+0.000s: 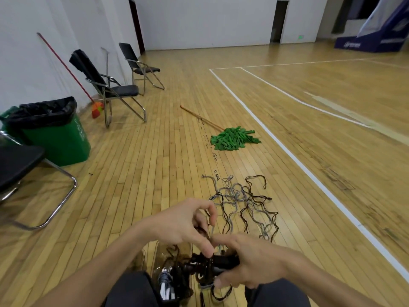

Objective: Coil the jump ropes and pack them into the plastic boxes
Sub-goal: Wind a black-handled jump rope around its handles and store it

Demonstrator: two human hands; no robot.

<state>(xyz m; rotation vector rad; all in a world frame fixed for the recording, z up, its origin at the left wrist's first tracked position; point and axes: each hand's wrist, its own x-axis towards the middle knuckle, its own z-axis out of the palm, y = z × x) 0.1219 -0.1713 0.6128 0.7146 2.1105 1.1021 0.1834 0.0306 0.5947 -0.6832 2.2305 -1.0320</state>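
Gripping a bundle of dark handles (223,262), the right hand (252,260) has its fingers curled tight round them. Just under both hands, nearest the body, sits a clear box (153,260) with what looks like a white-handled rope (166,286) already inside.

Just above the right fingers, the left hand (183,222) has its fingers bent. The index and thumb seem to pinch a grey strand (212,231) that rises from the bundle, though the exact contact is hard to see.

Beyond the left fingertips, loose grey and brown ropes (243,202) lie in a tangle on the floor (143,173), and the pinched strand appears to run out into it. Far past the fingers lies a green mop (234,138). Far off to the left of them stand chairs (119,90) and a green bin (57,138).

Coiling looks to be the step in hand, and it seems early, since most of the rope is still uncoiled. The next move likely calls for drawing slack through the left pinch and laying a loop against the handles. The strands cross each other, so pulling will probably need to be gentle or the tangle could cinch.
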